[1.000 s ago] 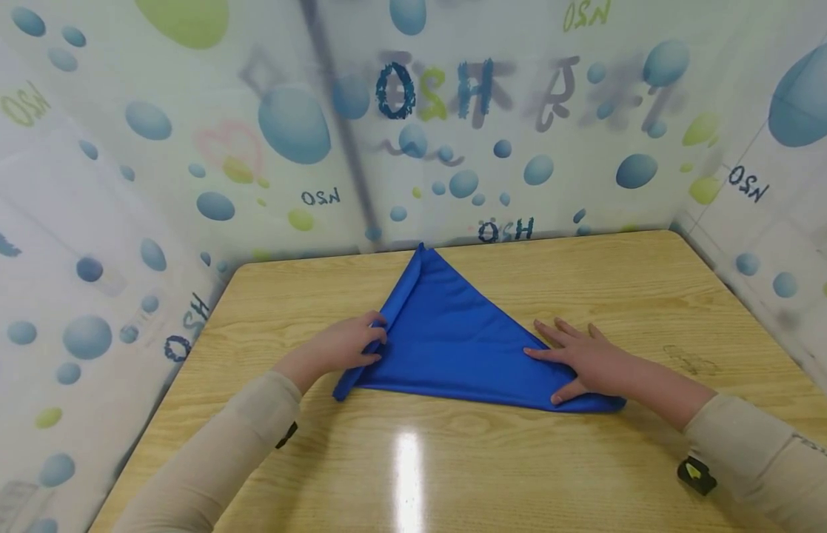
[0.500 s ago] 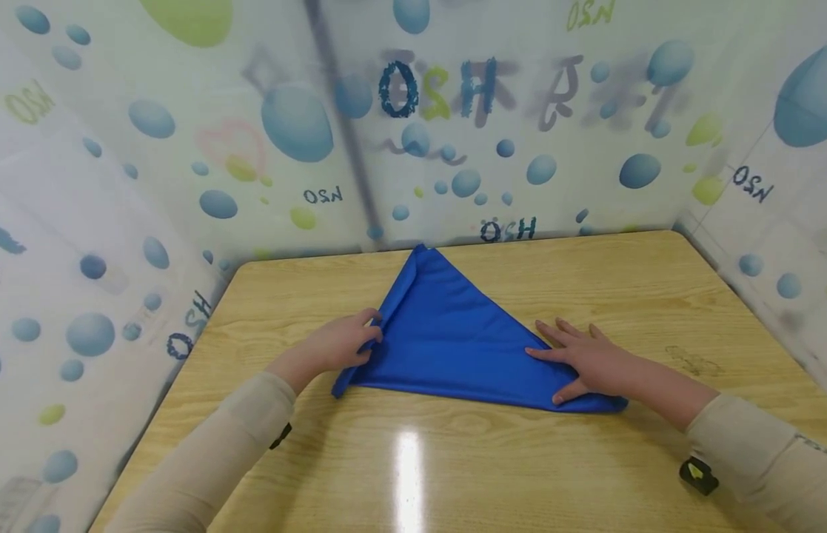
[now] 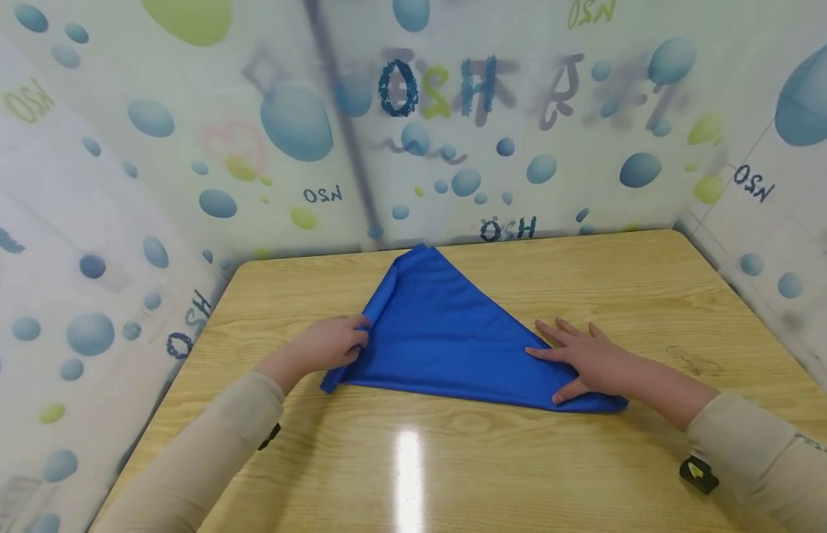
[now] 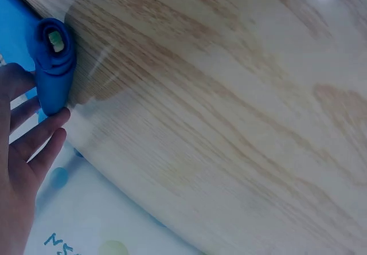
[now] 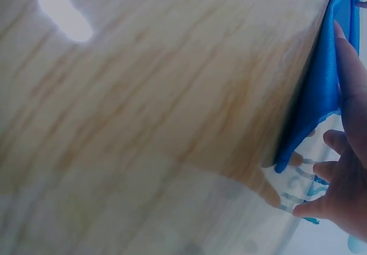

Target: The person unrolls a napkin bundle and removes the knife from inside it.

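One bright-blue, roughly triangular fabric cloth [image 3: 446, 333], mid-frame on a pale wood-grain surface [image 3: 493, 474]. Looks only partway rolled to me: left side's a roll [image 3: 382, 297], the bigger part's unrolled. Long axis runs left to right, narrow tip [image 3: 603, 404] pointing lower right. Left hand [image 3: 326, 344] grips the roll, right hand [image 3: 589, 360] is spread by that tip.
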Demonstrator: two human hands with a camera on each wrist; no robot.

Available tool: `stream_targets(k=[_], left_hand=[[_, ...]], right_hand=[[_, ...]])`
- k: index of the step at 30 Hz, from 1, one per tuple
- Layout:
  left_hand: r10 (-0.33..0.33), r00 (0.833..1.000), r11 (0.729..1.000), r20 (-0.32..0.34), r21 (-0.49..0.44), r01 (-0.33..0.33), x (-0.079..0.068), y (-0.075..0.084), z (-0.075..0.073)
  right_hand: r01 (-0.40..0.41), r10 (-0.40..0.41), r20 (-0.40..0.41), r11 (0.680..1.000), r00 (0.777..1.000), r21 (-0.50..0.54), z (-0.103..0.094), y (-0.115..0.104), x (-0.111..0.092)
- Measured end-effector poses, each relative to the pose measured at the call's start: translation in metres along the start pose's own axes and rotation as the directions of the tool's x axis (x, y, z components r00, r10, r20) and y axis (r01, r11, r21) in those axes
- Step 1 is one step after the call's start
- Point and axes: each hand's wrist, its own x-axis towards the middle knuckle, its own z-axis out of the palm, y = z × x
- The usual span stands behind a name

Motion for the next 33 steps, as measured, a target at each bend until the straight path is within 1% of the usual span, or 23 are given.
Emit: stream_targets(k=[3, 7, 12, 17, 22, 25, 28, 33], left_hand=[[-0.016, 1.000, 1.000, 0.008, 0.004, 0.016, -0.003, -0.002, 0.001], [-0.046, 0.998, 0.999, 0.036, -0.021, 0.046, -0.004, -0.003, 0.001], [-0.080, 0.996, 0.996, 0.047, -0.045, 0.082, -0.005, -0.004, 0.001], [-0.093, 0.995, 0.993, 0.034, -0.063, 0.095, -0.009, -0.005, 0.000], [-0.085, 0.996, 0.994, 0.002, -0.069, 0.085, -0.012, -0.004, -0.001], [-0.094, 0.995, 0.994, 0.012, -0.059, 0.095, -0.013, -0.005, -0.001], [-0.115, 0.993, 0.992, 0.028, -0.054, 0.116, -0.015, -0.006, 0.001], [-0.179, 0.983, 0.981, 0.044, -0.060, 0.182, -0.018, -0.011, 0.003]], right_hand=[[-0.006, 0.006, 0.006, 1.000, 1.000, -0.001, 0.000, 0.000, 0.000], [-0.009, 0.010, 0.018, 1.000, 1.000, -0.003, 0.000, 0.000, 0.000], [-0.010, 0.010, 0.023, 1.000, 1.000, -0.007, -0.001, 0.000, 0.000], [-0.020, 0.020, 0.035, 1.000, 0.999, 0.002, -0.001, -0.001, 0.001], [-0.031, 0.031, 0.047, 0.999, 0.998, 0.008, -0.001, -0.001, 0.001], [-0.033, 0.032, 0.051, 0.999, 0.998, 0.009, -0.001, -0.001, 0.001], [-0.032, 0.031, 0.052, 0.999, 0.998, 0.009, -0.001, -0.001, 0.002], [-0.029, 0.028, 0.051, 1.000, 0.998, 0.010, -0.002, -0.001, 0.002]])
